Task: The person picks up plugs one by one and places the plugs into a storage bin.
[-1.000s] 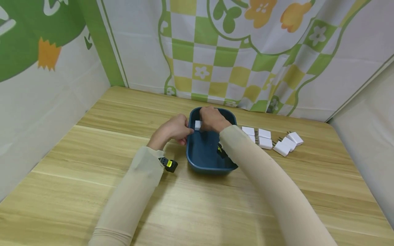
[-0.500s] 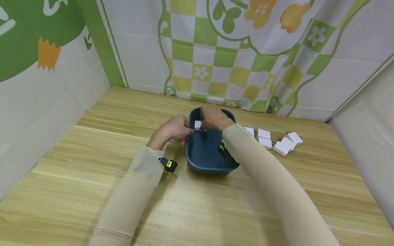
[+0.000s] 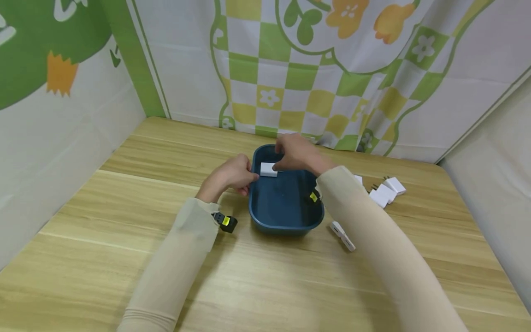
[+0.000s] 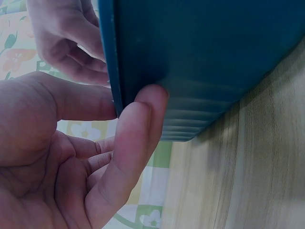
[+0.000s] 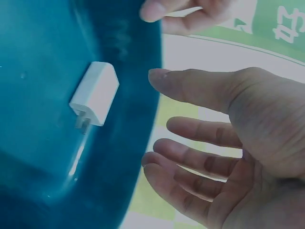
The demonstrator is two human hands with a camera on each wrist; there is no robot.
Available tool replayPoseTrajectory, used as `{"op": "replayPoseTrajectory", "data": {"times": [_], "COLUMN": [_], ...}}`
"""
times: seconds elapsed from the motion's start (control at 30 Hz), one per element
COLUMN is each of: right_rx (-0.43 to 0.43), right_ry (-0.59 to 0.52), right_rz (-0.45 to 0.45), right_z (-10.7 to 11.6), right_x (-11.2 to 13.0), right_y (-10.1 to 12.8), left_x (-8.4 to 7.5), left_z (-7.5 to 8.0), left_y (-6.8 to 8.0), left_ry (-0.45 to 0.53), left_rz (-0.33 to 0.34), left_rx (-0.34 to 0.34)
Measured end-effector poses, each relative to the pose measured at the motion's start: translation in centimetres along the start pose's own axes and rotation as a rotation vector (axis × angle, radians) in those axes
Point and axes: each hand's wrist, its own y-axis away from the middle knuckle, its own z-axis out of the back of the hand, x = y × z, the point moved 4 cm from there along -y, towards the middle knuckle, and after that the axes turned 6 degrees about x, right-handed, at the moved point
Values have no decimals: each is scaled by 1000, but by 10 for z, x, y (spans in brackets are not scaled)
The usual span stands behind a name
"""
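A white plug charger (image 3: 268,169) lies on the floor of a dark blue plastic bin (image 3: 286,227), near its far left corner. In the right wrist view the charger (image 5: 95,93) shows its two metal prongs. My left hand (image 3: 235,174) pinches the bin's left rim; the left wrist view has the thumb at the rim and the fingers against the outer wall (image 4: 190,57). Over the far part of the bin hovers my right hand (image 3: 299,153), apart from the charger, its fingers loosely spread with nothing between them.
Several white chargers (image 3: 386,193) lie on the wooden table (image 3: 265,286) right of the bin, partly behind my right sleeve (image 3: 373,235). Slim white pieces (image 3: 342,236) lie near the bin's front right corner. A patterned curtain (image 3: 286,83) hangs behind.
My right hand has let go of the charger, which stays in the bin, and has lifted and shifted right. The slim white pieces have come into view. My left hand keeps its hold.
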Motion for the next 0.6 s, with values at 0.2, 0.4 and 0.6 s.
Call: {"op": "replayPoseTrajectory", "data": {"times": [0.2,0.4,0.6], "right_rx": [-33,-73,-122], "right_ry": [-48,-63,-100], "right_rz": [14,22,44], "right_z": [11,17,19], "right_x": [-3,-6,-10], "right_y": [24,47,64], "left_x": [-1,-1,-1], "left_z": [-1,-1,-1], "left_y": [0,0,0], "left_ry": [3,-4,1], "left_rz": [-3,-1,-3], "left_rx": [-4,-8,-3]}}
